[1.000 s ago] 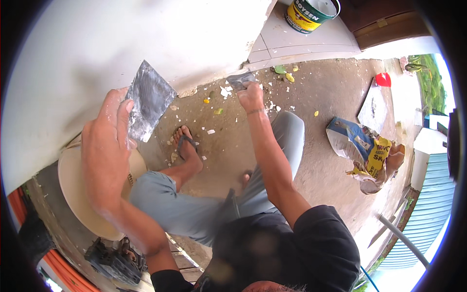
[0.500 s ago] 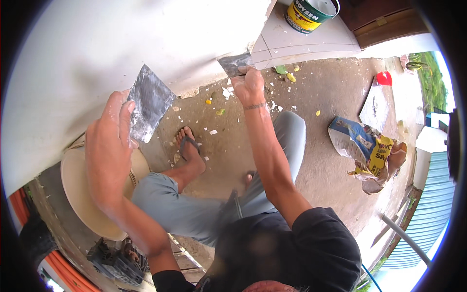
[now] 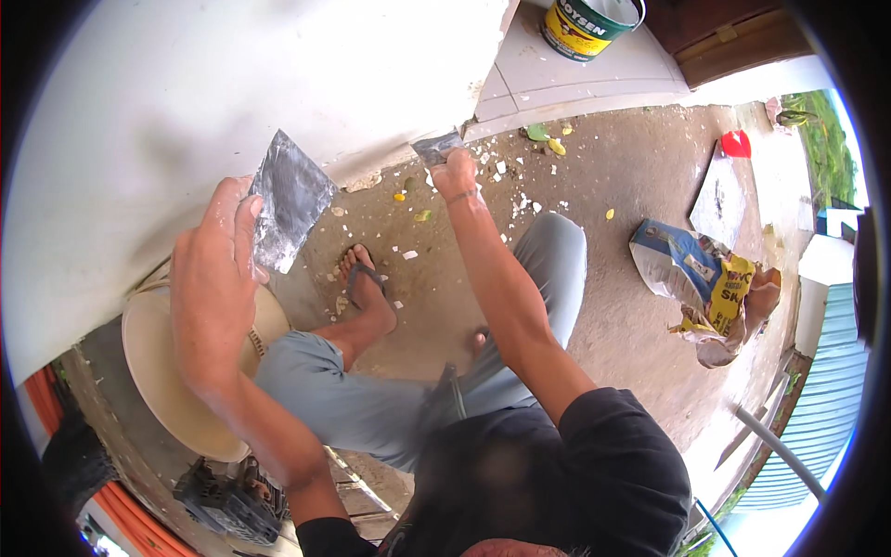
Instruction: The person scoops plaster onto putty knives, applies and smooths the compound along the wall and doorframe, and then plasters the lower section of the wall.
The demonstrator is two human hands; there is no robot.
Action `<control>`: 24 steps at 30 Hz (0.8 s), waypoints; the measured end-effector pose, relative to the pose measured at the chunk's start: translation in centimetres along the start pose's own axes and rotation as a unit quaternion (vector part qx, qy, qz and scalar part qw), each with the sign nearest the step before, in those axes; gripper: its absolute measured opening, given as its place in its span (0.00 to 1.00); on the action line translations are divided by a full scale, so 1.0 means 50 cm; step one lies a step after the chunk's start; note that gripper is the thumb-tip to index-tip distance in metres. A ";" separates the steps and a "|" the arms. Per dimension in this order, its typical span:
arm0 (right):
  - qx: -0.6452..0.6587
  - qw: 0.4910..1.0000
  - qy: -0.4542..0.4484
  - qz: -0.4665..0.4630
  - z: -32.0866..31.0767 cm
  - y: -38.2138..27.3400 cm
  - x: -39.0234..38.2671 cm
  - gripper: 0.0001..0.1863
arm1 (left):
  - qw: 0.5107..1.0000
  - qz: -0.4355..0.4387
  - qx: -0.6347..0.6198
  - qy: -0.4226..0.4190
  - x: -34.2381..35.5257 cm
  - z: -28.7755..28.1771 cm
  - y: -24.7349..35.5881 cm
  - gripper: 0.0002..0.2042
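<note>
I saw my left hand (image 3: 215, 278) closed around a flat metal plate (image 3: 288, 197), its grey face tilted just beside the white wall (image 3: 186, 84). My right hand (image 3: 455, 176) gripped a scraper (image 3: 436, 147), its blade touching the wall's lower edge. Below the wall, white chips (image 3: 506, 181) lay scattered on the concrete floor (image 3: 613, 278) near my sandalled foot (image 3: 364, 283). Well away from the wall sat a crumpled bag (image 3: 705, 288), and a paint bucket (image 3: 589, 23) stood just beyond the wall's corner.
</note>
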State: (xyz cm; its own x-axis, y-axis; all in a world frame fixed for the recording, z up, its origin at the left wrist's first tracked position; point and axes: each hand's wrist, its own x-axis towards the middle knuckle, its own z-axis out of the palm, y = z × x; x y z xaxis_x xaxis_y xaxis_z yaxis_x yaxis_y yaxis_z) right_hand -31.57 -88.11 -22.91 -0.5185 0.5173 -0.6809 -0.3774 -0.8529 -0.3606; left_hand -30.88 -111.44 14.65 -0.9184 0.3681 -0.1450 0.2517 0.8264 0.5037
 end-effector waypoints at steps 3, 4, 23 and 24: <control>0.021 0.999 -0.008 0.027 0.078 -0.011 -0.104 0.15 | 0.999 -0.029 0.009 0.013 -0.009 -0.010 -0.017 0.13; 0.017 1.000 -0.004 0.022 0.082 -0.031 -0.137 0.15 | 0.999 -0.008 0.021 0.024 -0.008 -0.006 -0.018 0.12; -0.327 0.749 -0.163 -0.553 0.030 0.177 -0.128 0.30 | 1.000 0.018 -0.002 0.014 -0.032 -0.007 -0.026 0.12; -0.397 0.726 -0.203 -0.524 0.009 0.199 -0.155 0.29 | 1.000 0.019 0.001 0.014 -0.033 -0.011 -0.026 0.12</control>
State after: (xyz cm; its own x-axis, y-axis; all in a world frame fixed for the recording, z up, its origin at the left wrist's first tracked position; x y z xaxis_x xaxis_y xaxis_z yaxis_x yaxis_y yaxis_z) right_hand -31.67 -100.58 -20.92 -0.5092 0.7520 0.4185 -0.2499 0.3362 -0.9080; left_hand -29.84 -113.37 14.67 -0.9166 0.3869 -0.1011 0.2870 0.8126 0.5072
